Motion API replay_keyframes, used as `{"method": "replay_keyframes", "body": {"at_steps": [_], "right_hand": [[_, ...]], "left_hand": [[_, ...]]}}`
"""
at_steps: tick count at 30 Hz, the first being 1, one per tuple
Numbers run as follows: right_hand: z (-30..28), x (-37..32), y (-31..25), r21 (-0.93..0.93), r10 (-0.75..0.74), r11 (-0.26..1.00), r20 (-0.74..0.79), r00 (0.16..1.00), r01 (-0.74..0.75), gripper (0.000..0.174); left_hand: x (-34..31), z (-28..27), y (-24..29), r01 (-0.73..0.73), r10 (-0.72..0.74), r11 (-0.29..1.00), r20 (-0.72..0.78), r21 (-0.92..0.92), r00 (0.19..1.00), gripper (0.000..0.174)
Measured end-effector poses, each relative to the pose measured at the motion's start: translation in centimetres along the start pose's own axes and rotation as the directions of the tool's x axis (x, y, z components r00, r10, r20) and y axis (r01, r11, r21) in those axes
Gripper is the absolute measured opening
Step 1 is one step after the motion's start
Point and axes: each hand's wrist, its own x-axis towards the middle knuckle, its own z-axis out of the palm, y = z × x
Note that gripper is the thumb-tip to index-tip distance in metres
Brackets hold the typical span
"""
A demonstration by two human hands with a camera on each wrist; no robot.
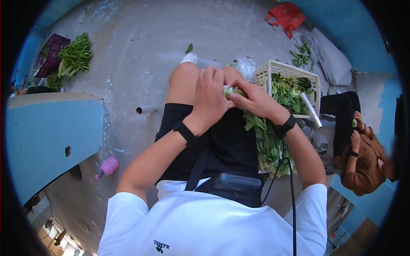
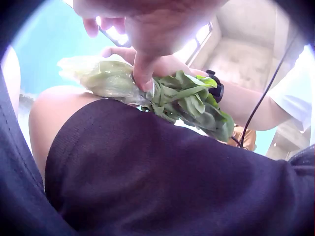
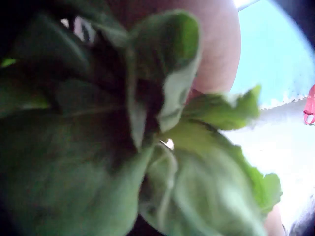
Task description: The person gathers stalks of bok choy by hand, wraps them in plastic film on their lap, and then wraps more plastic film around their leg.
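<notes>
A bunch of leafy greens (image 2: pixel 192 101) lies across the seated person's lap, its pale stalk end wrapped in clear plastic film (image 2: pixel 103 78). My right hand (image 1: pixel 258 100) grips the bunch from the right, thumb along the top of the stalks. Over the wrapped end, my left hand (image 1: pixel 208 91) touches the film with its thumb, while its other fingers stand off the bunch in the left wrist view. Blurred leaves (image 3: pixel 74 162) fill most of the right wrist view.
A cream crate (image 1: pixel 265 72) of greens stands at right, a shiny roll (image 1: pixel 311 110) leaning on it. More greens (image 1: pixel 273 149) lie by the right thigh. Another person (image 1: pixel 367 158) sits far right. A purple crate (image 1: pixel 53 53), pipe (image 1: pixel 147 109) and pink bottle (image 1: pixel 109 165) are left.
</notes>
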Motion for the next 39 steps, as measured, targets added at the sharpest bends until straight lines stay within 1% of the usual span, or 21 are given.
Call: {"method": "replay_keyframes", "body": {"at_steps": [1,2,6,8,9,10,12,13,14,17,19,20,22,23,24,26,28,32,34,36,39], "right_hand": [[0.0,0.0,-0.5,0.117,0.116,0.985,0.084,0.99,-0.126,0.034],[0.2,-0.2,-0.6,0.117,0.115,0.985,0.083,0.99,-0.124,0.034],[1.2,-0.7,-0.2,0.034,-0.049,0.998,-0.147,0.988,0.055,0.031],[1.5,-1.3,-0.7,0.057,-0.09,0.993,-0.233,0.968,0.106,0.03],[1.6,-1.6,-1.2,0.1,-0.079,0.989,-0.279,0.957,0.111,0.028],[1.9,-1.8,-2.0,0.143,-0.068,0.982,-0.322,0.944,0.12,0.027],[2.8,-1.8,-3.5,0.139,-0.092,0.98,-0.303,0.949,0.14,0.027],[3.9,-1.7,-3.9,0.029,-0.147,0.986,-0.345,0.927,0.166,0.027],[4.7,-1.7,-4.6,-0.054,-0.218,0.975,-0.388,0.895,0.214,0.025],[3.2,-2.8,-7.2,-0.053,-0.121,0.993,-0.315,0.941,0.109,0.024],[0.9,-4.3,-9.6,0.488,0.121,0.867,-0.005,0.993,-0.104,0.026],[0.2,-4.9,-9.6,0.491,0.12,0.865,-0.006,0.993,-0.102,0.026],[-1.1,-5.6,-9.1,0.455,0.172,0.886,-0.15,0.974,-0.087,0.027],[-0.5,-5.3,-8.3,0.428,0.084,0.901,-0.322,0.943,0.065,0.026],[0.3,-5.1,-7.8,0.429,0.083,0.901,-0.328,0.941,0.07,0.026],[1.8,-4.6,-8.2,0.195,-0.174,0.95,-0.32,0.931,0.245,0.033],[3.0,-5.0,-9.2,0.22,-0.109,0.96,-0.271,0.957,0.171,0.039],[5.1,-4.6,-8.6,0.151,-0.185,0.951,-0.416,0.89,0.269,0.035],[5.3,-4.6,-8.1,-0.025,-0.26,0.962,-0.398,0.88,0.273,0.029],[5.5,-4.7,-8.0,0.0,-0.249,0.963,-0.389,0.887,0.271,0.028],[5.8,-4.3,-6.9,0.106,-0.242,0.947,-0.382,0.892,0.303,0.025]], "left_hand": [[0.1,-0.4,0.0,0.089,-0.087,0.996,0.077,-0.024,0.993,0.054],[0.0,-0.7,0.1,0.179,-0.17,0.983,0.155,-0.041,0.973,0.059],[-1.4,-2.9,0.3,0.179,-0.173,0.983,0.123,-0.047,0.977,0.06],[-2.6,-3.9,0.6,0.43,-0.425,0.863,0.077,-0.266,0.902,0.064],[-3.0,-4.0,0.9,0.428,-0.423,0.864,0.077,-0.264,0.903,0.064],[-3.3,-3.9,1.4,0.533,-0.455,0.707,0.279,-0.465,0.846,0.075],[-4.0,-3.7,2.2,0.712,-0.325,0.235,0.637,-0.662,0.699,0.097],[-4.0,-3.3,2.7,0.455,-0.217,0.631,0.421,-0.628,0.881,0.097],[-4.3,-3.5,3.7,0.496,-0.304,0.638,0.4,-0.589,0.865,0.097],[-4.4,-4.7,2.1,0.473,-0.228,0.603,0.43,-0.642,0.874,0.085],[-4.9,-5.7,1.3,0.707,-0.186,0.202,0.682,-0.678,0.707,0.06],[-5.2,-6.3,1.1,0.708,-0.187,0.204,0.683,-0.676,0.706,0.06],[-5.8,-7.4,1.0,0.705,-0.204,0.077,0.681,-0.705,0.703,0.039],[-5.9,-7.7,1.1,0.702,-0.182,0.071,0.683,-0.708,0.707,0.035],[-5.9,-8.0,1.3,0.703,-0.178,0.077,0.684,-0.707,0.707,0.035],[-6.1,-8.4,1.8,0.741,-0.108,0.036,0.734,-0.671,0.67,0.032],[-6.0,-8.4,2.3,0.776,-0.103,0.063,0.769,-0.628,0.631,0.03],[-6.0,-8.5,3.2,0.799,-0.144,0.117,0.786,-0.59,0.601,0.03],[-6.3,-8.4,3.5,0.798,-0.166,0.108,0.78,-0.593,0.603,0.032],[-6.9,-7.9,3.4,0.741,-0.211,0.138,0.711,-0.657,0.67,0.036],[-7.2,-7.7,2.5,0.783,-0.135,0.183,0.774,-0.594,0.618,0.039]]}}
